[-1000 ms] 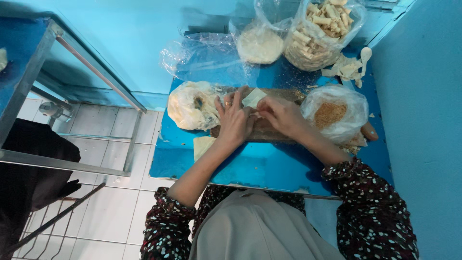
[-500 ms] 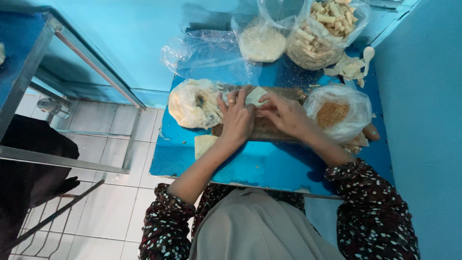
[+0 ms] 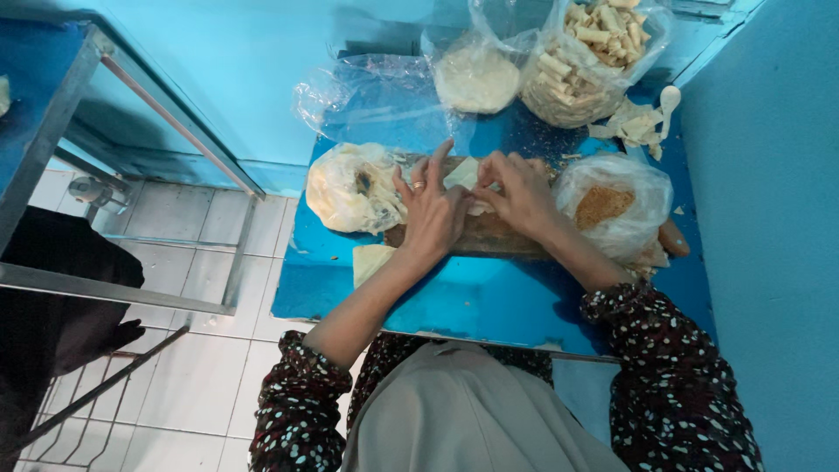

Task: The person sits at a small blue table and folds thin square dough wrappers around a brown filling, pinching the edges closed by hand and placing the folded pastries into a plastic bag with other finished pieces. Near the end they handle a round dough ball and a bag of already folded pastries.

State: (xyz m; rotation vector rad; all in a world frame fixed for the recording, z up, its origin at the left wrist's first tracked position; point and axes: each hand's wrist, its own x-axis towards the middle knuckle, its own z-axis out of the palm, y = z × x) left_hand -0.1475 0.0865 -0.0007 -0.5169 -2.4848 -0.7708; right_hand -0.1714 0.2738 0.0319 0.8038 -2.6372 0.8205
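- The left hand lies on the wooden board with fingers spread, its fingertips pressing on a pale wrapper.
- The right hand is just beside it, fingers curled and pinching the edge of the same wrapper; how firm the pinch is cannot be told.
- The wrapper sits on the board, between the two hands, mostly covered by them.
- To roll it well, it seems best to keep the fold tight and even, with both hands pushing at the same pace, so the thin sheet does not tear.
- Left of the board, touching it, is a bag of wrappers.
- One loose sheet lies at the near-left corner of the board.
- Right of the board is a bag of crumbs, very near the right wrist, so it could be pushed by the arm.
- Beyond the board stand a bag of flour and a bag of rolls.
- An empty plastic bag lies behind the board on the left.
- Everything rests on the blue table.
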